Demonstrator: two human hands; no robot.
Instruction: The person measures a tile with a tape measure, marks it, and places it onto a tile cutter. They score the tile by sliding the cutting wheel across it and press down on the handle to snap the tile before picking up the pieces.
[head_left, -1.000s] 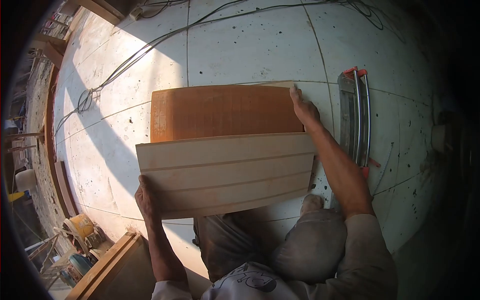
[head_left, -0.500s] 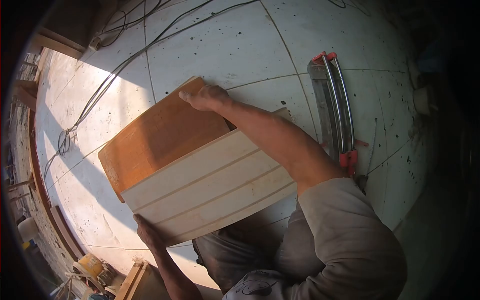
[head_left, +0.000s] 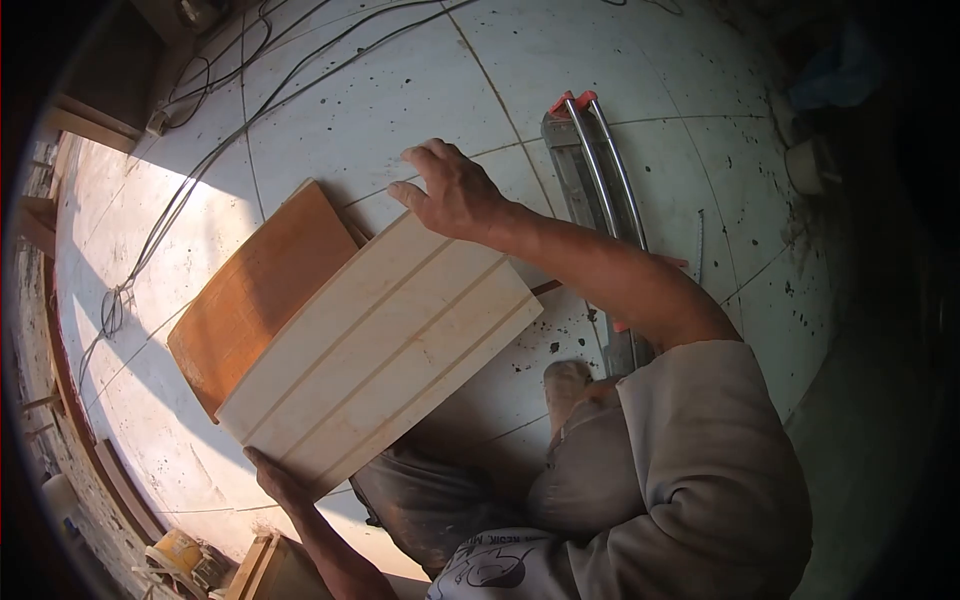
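Note:
A pale tile [head_left: 370,330] with straight parallel grooves lies tilted in front of my knees. My left hand [head_left: 282,480] grips its near left corner, fingers partly hidden beneath it. At the far right corner, my right hand [head_left: 450,195] is open, thumb and fingers apart, its palm overlapping the tile's edge in this view. Under the pale tile, a brown-orange tile [head_left: 265,275] sticks out on the far left side.
A tile cutter [head_left: 590,180] with two shiny rails and red ends stands on the tiled floor [head_left: 380,110] to the right. Black cables [head_left: 215,150] run across the upper left. A yellowish container [head_left: 178,550] and a wooden box [head_left: 262,570] stand at lower left. My foot [head_left: 568,385] is near the cutter.
My right hand has come off the brown-orange tile and moved to the pale tile's far right corner. The pale tile has turned, its right end swinging away from me. The view has shifted.

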